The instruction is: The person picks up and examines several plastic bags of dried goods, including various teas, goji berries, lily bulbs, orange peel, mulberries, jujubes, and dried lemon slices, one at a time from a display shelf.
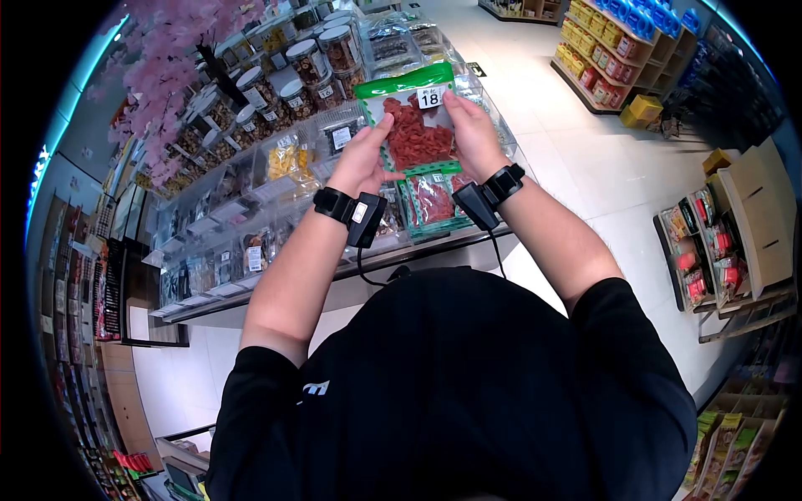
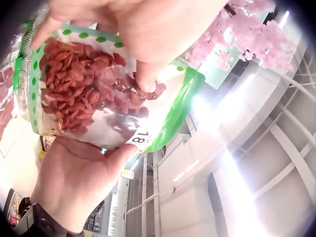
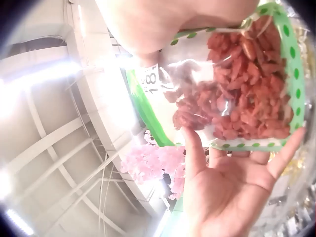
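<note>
A clear bag of red dried berries (image 1: 418, 134) with a green top band and a white "18" label is held up between both hands. The left hand (image 1: 363, 159) grips its left edge, thumb on the front; in the left wrist view that thumb presses on the bag (image 2: 79, 84). My right hand (image 1: 478, 138) pinches the right edge, thumb beside the label. In the right wrist view the left hand (image 3: 227, 192) has its fingers behind the bag (image 3: 247, 84). Similar green-edged bags (image 1: 433, 200) lie in the display just below.
A tiered display holds clear bins of packets (image 1: 255, 250) and lidded jars (image 1: 309, 63) to the left and behind. Pink blossom branches (image 1: 167, 67) overhang it at the left. Shelves of goods (image 1: 601, 58) stand at the back right, and a rack of packets (image 1: 697, 242) at the right.
</note>
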`<state>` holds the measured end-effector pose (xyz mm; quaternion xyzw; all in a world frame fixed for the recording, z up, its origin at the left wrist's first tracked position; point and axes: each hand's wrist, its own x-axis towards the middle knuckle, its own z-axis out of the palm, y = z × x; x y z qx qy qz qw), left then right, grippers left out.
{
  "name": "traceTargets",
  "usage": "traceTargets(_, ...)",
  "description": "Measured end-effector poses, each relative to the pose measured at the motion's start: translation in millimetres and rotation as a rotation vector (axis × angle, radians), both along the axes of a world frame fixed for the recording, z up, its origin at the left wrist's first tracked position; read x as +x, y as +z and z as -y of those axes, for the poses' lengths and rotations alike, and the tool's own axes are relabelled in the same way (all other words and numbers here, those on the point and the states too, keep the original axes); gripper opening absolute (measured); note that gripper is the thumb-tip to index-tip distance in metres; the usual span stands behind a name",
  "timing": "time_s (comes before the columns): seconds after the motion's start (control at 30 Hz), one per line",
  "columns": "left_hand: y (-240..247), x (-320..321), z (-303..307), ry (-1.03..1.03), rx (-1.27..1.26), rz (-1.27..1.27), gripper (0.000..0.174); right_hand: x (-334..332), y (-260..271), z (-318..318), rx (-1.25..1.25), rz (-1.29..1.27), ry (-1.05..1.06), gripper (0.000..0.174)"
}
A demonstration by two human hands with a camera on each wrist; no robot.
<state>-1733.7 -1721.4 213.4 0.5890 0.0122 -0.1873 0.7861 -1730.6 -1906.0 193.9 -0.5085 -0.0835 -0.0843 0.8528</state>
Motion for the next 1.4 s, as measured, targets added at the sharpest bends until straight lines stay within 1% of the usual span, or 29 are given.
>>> traceTargets(0.13,5.0,-5.3,-2.6,-0.081,-0.005,-0.008,0.047,-11.6,1.9,-3.9,0.066,0.027,-0.028,0.042)
traceTargets(0.23,11.2,-11.2,-1.3,-0.065,0.017,0.014,0.047,-16.5,5.5,-4.8,0.099,0.003,-0.018,0.041)
traceTargets(0.3,9.6,-9.7,-2.4,-0.088,-0.001,0.019,0.048,-19.5,7.5,-6.4,0.098,0.020,-0.007,0.032)
traceTargets(0.47,-2.5,-0.8,-3.2,-0.115,-0.062,0.016,0.053,-17.1,5.1,-4.7,0.099,0.043,0.007,0.032)
traceTargets(0.57,-11.4,3.2,-5.6,-0.087,-0.083,-0.024,0.051,-16.3,-0.4,-1.1,0.139,0.030,0.072,0.033)
traceTargets(0.63,-17.8,6.8,-4.5,-0.063,-0.045,0.094,0.043,-7.7,-7.0,-0.5,0.166,0.026,0.124,0.035)
traceTargets(0.67,-21.7,8.6,-3.0,-0.052,-0.050,0.086,0.043,-0.9,-13.7,-0.6,0.158,0.012,0.089,0.030)
traceTargets(0.7,-26.5,10.0,-0.8,-0.011,-0.025,0.096,0.038,5.0,-21.4,-0.7,0.149,-0.005,0.054,0.026)
traceTargets(0.73,-32.0,13.2,0.4,0.029,-0.001,0.107,0.032,16.9,-35.8,3.2,0.146,-0.017,0.064,0.026)
traceTargets(0.77,-53.4,26.4,-0.4,0.054,-0.068,0.095,0.027,31.9,-55.1,10.0,-0.038,0.001,0.011,0.022)
traceTargets(0.8,-66.1,28.5,0.8,0.066,-0.071,0.083,0.027,42.8,-72.8,14.1,-0.223,0.020,-0.038,0.017)
traceTargets(0.83,-76.4,28.3,2.9,0.094,-0.035,0.021,0.025,49.1,-85.0,13.5,-0.095,-0.073,0.105,0.014)
traceTargets(0.87,-90.5,32.6,4.7,0.121,0.000,-0.040,0.023,50.8,-93.0,14.5,-0.098,-0.085,0.116,0.014)
traceTargets(0.9,-122.4,46.2,3.2,0.084,-0.089,-0.065,0.023,49.4,-102.6,16.8,-0.154,-0.201,0.137,0.014)
traceTargets(0.93,-141.5,48.4,5.2,0.077,-0.097,-0.057,0.027,51.1,-112.3,19.9,-0.211,-0.317,0.159,0.014)
traceTargets(0.97,-168.3,57.1,3.1,0.069,-0.040,-0.111,0.027,61.0,-138.4,26.0,-0.219,-0.323,0.181,0.015)
traceTargets(1.0,-190.3,64.5,1.4,0.058,0.020,-0.166,0.027,62.6,-144.2,28.3,-0.217,-0.337,0.189,0.015)
traceTargets(1.03,-197.4,65.6,5.5,0.061,0.022,-0.181,0.027,59.5,-151.1,30.7,-0.215,-0.466,0.207,0.015)
traceTargets(1.07,-206.4,63.3,10.7,0.068,0.080,-0.146,0.029,56.7,-158.2,33.9,-0.213,-0.597,0.224,0.015)
traceTargets(1.1,-216.0,62.1,14.8,0.074,0.137,-0.113,0.031,56.9,-164.7,35.9,-0.257,-0.639,0.235,0.017)
traceTargets(1.13,-218.7,60.0,20.4,0.074,0.137,-0.132,0.031,55.7,-165.9,40.1,-0.255,-0.657,0.238,0.017)
traceTargets(1.2,-219.2,54.6,29.2,0.025,0.270,-0.179,0.039,53.9,-164.2,47.0,-0.465,-0.764,0.368,0.031)
traceTargets(1.23,-225.9,53.8,30.0,0.011,0.258,-0.233,0.051,57.6,-178.5,49.7,-0.461,-0.787,0.377,0.031)
traceTargets(1.27,-217.5,49.4,34.2,0.012,0.259,-0.257,0.051,62.8,-203.1,51.8,-0.528,-0.759,0.386,0.033)
traceTargets(1.3,-207.5,46.8,36.7,-0.010,0.377,-0.229,0.056,68.3,-226.5,52.8,-0.594,-0.727,0.395,0.034)
traceTargets(1.33,-198.6,45.4,38.4,-0.034,0.495,-0.199,0.060,76.3,-252.6,53.9,-0.590,-0.744,0.406,0.034)
traceTargets(1.37,-200.2,46.2,38.3,-0.038,0.530,-0.197,0.067,84.2,-278.5,55.9,-0.576,-0.679,0.412,0.036)
traceTargets(1.4,-205.4,48.7,38.1,-0.037,0.532,-0.211,0.067,88.5,-293.3,57.1,-0.562,-0.610,0.416,0.038)
